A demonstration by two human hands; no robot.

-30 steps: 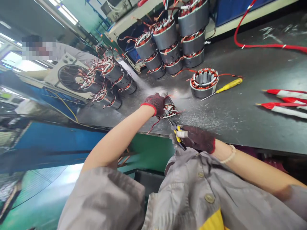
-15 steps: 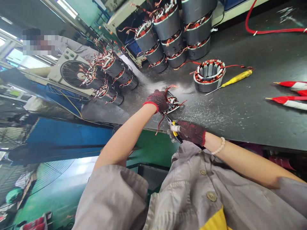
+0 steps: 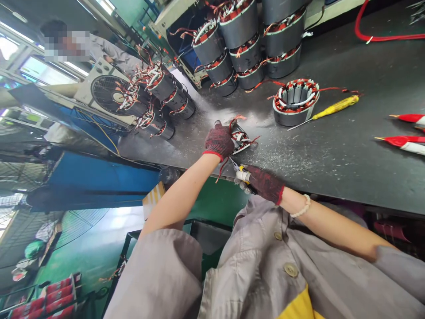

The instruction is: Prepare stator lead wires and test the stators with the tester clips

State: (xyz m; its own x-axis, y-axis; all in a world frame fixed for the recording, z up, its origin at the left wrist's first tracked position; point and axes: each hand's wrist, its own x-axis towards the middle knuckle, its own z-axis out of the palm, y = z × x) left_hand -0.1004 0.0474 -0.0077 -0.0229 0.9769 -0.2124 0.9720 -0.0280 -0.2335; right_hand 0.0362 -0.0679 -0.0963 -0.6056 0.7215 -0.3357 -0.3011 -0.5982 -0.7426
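Note:
My left hand [image 3: 219, 141], in a dark red knit glove, is closed on a motor stator [image 3: 241, 141] near the bench's front edge. The hand covers much of the stator; its white ties, red windings and loose red leads show to the right. My right hand [image 3: 262, 180], gloved with white tape on a finger, grips yellow-and-black pliers [image 3: 236, 166]. The pliers' jaws point up and left at the near side of the stator, beside a hanging red lead [image 3: 222, 170]. Whether they touch it I cannot tell.
Another stator [image 3: 295, 105] stands on the bench [image 3: 338, 155] with a yellow screwdriver [image 3: 337, 107] by it. Stacked stators [image 3: 247, 57] rise behind, more [image 3: 171, 93] at left near a fan [image 3: 111, 94]. Red-and-white probes [image 3: 403, 141] lie at right. A person [image 3: 114, 53] is at far left.
The view has shifted slightly. My left hand has turned a little over the stator, and the pliers remain close to its near edge in my right hand.

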